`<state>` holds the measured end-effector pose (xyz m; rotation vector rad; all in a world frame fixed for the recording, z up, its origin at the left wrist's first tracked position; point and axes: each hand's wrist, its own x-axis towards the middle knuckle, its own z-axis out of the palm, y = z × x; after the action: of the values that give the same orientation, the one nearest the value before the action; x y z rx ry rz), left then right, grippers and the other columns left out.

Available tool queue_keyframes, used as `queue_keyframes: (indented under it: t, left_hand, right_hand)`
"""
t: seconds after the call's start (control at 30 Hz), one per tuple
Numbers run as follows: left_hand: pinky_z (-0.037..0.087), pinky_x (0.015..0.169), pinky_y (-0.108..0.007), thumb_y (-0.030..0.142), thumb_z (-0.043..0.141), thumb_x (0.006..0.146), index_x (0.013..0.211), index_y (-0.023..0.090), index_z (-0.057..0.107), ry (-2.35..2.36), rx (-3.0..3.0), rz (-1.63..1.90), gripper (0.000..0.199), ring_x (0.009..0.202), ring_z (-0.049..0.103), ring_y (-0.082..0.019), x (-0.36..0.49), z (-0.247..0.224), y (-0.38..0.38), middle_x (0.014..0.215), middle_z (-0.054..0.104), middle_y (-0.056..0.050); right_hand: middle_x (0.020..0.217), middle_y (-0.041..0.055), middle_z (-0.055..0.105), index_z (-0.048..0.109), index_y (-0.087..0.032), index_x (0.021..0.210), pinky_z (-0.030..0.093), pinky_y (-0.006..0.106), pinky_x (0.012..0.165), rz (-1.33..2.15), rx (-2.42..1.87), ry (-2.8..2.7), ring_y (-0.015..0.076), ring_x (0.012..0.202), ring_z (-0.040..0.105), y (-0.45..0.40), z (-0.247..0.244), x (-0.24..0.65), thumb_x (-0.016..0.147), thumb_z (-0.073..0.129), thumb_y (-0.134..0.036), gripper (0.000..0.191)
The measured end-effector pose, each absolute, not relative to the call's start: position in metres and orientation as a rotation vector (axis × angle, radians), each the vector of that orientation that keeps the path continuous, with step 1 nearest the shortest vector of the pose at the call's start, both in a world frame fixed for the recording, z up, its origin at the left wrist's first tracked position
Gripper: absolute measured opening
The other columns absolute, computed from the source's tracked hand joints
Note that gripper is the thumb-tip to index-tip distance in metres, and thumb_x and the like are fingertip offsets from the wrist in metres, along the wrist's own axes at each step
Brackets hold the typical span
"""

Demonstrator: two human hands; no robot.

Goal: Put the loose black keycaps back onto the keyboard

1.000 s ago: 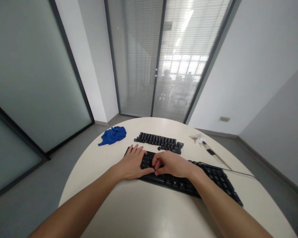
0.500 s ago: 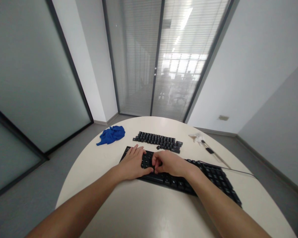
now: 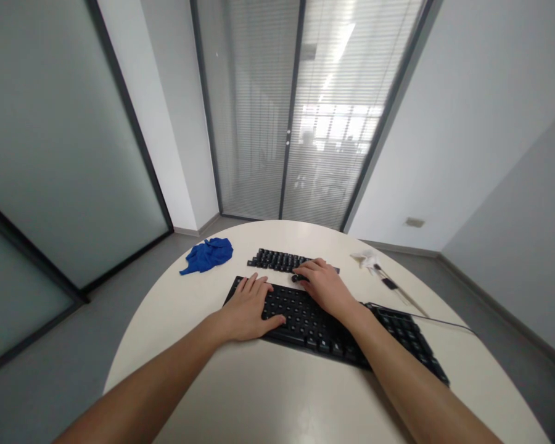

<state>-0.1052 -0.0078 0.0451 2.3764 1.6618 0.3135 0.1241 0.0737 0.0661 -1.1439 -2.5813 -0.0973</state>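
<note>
A black keyboard [image 3: 296,308] lies across the table, many of its left and middle keys without caps. My left hand [image 3: 247,311] rests on its left end, fingers spread and thumb stretched along the front rows. Behind the keyboard, my right hand [image 3: 324,283] has its fingers bent down around a small black keycap [image 3: 298,277], which shows at the fingertips. Just beyond are rows of removed keycaps [image 3: 277,259] set out on the table; my right hand hides part of their right side.
A crumpled blue cloth [image 3: 208,254] lies at the table's [image 3: 240,394] back left. To the back right are a white crumpled piece [image 3: 365,256] and a thin brush-like stick [image 3: 400,291]. The keyboard's cable [image 3: 444,322] runs off to the right.
My right hand has moved from the keyboard's middle, up and away from me, to the keycap in front of the rows. My left hand has stayed in place.
</note>
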Motion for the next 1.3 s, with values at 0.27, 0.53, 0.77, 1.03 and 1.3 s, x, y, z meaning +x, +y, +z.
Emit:
queue_keyframes:
  t: [0.27, 0.53, 0.77, 1.03, 1.3]
  left_hand:
    - [0.016, 0.12, -0.056, 0.074, 0.043, 0.089, 0.136, 0.017, 0.048, 1.673, 2.4, 0.312, 0.075, 0.149, 0.02, -0.039, -0.104, 0.045, -0.01, 0.158, 0.034, -0.016]
    - [0.01, 0.122, -0.055, 0.072, 0.044, 0.09, 0.137, 0.016, 0.049, 1.59, 2.555, 0.309, 0.074, 0.152, 0.014, -0.037, -0.1, 0.048, -0.011, 0.161, 0.029, -0.016]
    - [0.014, 0.121, -0.058, 0.082, 0.052, 0.078, 0.144, 0.017, 0.043, 1.491, 2.564, 0.273, 0.093, 0.148, 0.025, -0.038, -0.107, 0.048, -0.007, 0.158, 0.036, -0.016]
    - [0.012, 0.121, -0.059, 0.092, 0.061, 0.059, 0.146, 0.021, 0.041, 1.449, 2.565, 0.304, 0.114, 0.147, 0.024, -0.041, -0.114, 0.04, -0.001, 0.159, 0.033, -0.016]
    - [0.013, 0.121, -0.057, 0.086, 0.068, 0.059, 0.145, 0.021, 0.042, 1.504, 2.54, 0.316, 0.11, 0.146, 0.027, -0.041, -0.116, 0.041, 0.0, 0.158, 0.035, -0.015]
  right_hand:
    - [0.116, 0.0075, 0.072, 0.074, -0.021, 0.114, 0.041, 0.039, 0.093, -0.157, -1.099, -2.63, 0.0269, 0.111, 0.051, 0.084, 0.053, 0.122, 0.092, 0.062, -0.014, 0.026]
    - [0.106, 0.0089, 0.074, 0.073, -0.018, 0.103, 0.039, 0.038, 0.088, -0.218, -1.125, -2.665, 0.0276, 0.114, 0.052, 0.08, 0.054, 0.112, 0.092, 0.062, -0.015, 0.016]
    - [0.108, 0.0085, 0.075, 0.073, -0.02, 0.11, 0.043, 0.036, 0.091, -0.012, -1.145, -2.618, 0.0254, 0.108, 0.059, 0.072, 0.081, 0.117, 0.092, 0.063, -0.017, 0.021]
    - [0.096, 0.0045, 0.078, 0.077, -0.022, 0.098, 0.047, 0.025, 0.073, 0.586, -1.105, -2.825, 0.0205, 0.086, 0.07, 0.032, 0.123, 0.12, 0.085, 0.067, -0.027, 0.016]
    - [0.09, 0.0029, 0.078, 0.077, -0.022, 0.095, 0.046, 0.023, 0.068, 0.541, -1.183, -2.854, 0.0187, 0.081, 0.071, 0.02, 0.119, 0.111, 0.082, 0.071, -0.02, 0.015]
